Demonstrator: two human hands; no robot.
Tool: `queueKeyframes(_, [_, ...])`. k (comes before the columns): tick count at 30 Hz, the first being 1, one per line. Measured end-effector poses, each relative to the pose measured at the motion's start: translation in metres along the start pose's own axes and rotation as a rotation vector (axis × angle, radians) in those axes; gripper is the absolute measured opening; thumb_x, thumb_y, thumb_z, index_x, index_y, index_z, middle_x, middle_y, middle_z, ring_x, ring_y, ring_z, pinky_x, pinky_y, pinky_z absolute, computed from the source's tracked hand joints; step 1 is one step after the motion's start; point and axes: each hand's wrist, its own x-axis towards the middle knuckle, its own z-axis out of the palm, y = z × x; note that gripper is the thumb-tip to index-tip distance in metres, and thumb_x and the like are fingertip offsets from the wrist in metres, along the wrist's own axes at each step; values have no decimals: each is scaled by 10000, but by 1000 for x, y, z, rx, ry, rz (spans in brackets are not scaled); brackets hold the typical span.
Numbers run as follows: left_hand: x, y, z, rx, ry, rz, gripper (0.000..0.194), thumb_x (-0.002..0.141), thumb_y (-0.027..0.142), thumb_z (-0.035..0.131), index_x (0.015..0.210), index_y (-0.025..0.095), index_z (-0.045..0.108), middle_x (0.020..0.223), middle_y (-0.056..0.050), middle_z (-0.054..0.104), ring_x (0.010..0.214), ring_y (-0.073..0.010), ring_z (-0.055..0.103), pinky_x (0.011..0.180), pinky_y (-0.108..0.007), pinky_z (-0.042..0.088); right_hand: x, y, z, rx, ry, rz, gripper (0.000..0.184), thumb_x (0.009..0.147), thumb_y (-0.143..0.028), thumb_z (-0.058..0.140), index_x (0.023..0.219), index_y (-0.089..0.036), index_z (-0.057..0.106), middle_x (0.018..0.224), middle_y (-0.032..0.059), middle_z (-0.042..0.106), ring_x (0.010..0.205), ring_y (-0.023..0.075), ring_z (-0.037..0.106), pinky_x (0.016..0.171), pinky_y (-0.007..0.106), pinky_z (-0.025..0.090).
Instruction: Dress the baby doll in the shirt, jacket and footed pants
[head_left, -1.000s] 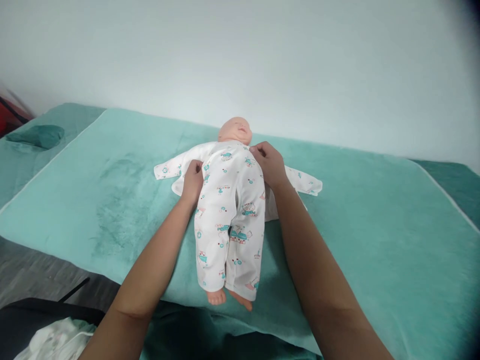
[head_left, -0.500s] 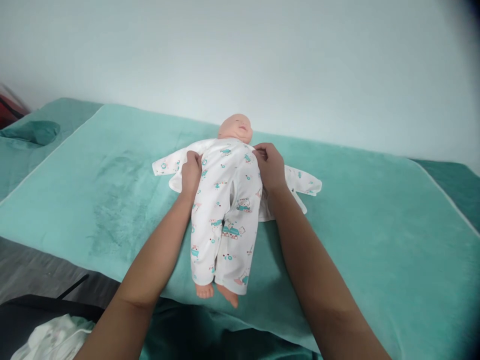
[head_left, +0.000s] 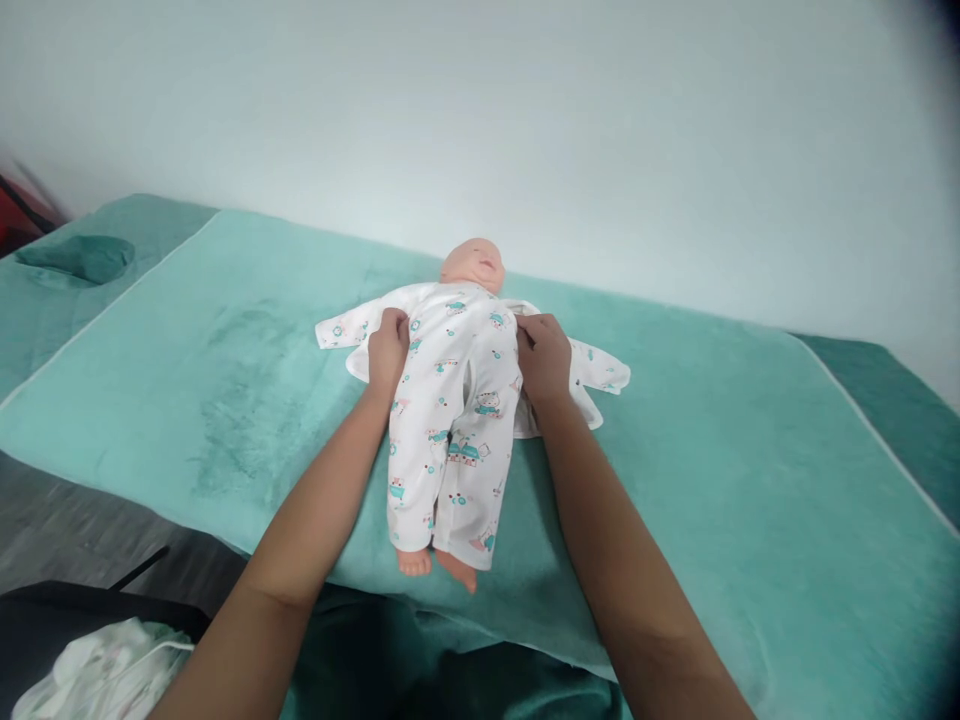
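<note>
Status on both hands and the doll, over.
Left hand at pants' waist, left side of view; right hand at opposite side. Doll on its back, pants pulled high, feet out. Nothing seen blocking.

The setting is a care-training or massage-type room, as indicated by a padded table [head_left: 712, 480] with green covers, a face opening [head_left: 82, 260] and a plain pale wall [head_left: 480, 120].
</note>
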Motion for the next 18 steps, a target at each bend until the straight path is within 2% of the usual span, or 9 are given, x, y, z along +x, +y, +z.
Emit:
queueKeyframes(6, [5,4,0,-153,-14,-156,54,890,217,527,927,253,508,750,10,579,701,-194,545,764,-309,400,-23,-4,-5,130,17,93,290,885,-245,504,1047,-252,745,1028,74,700,948,224,634,877,388,522])
queueKeyframes(11, [5,7,0,-280,-69,-262,106,862,175,502,936,250,521,707,35,519,610,-161,487,712,-303,413,-29,-5,-2,188,47,165,265,858,-284,534,1019,-232,738,1049,86,719,955,226,650,891,398,530])
queueKeyframes(14, [7,2,1,-229,-102,-235,85,851,198,534,922,241,513,777,19,552,697,-167,529,731,-301,417,-27,-6,-3,133,59,285,241,818,-300,562,959,-219,740,960,86,752,851,228,661,857,404,534])
queueKeyframes(18, [10,-3,-1,-4,-152,-129,114,816,181,561,893,235,496,803,13,587,806,-189,542,835,-322,431,-27,-7,-9,110,-75,424,258,778,-302,587,931,-195,765,920,84,792,866,248,688,831,383,528])
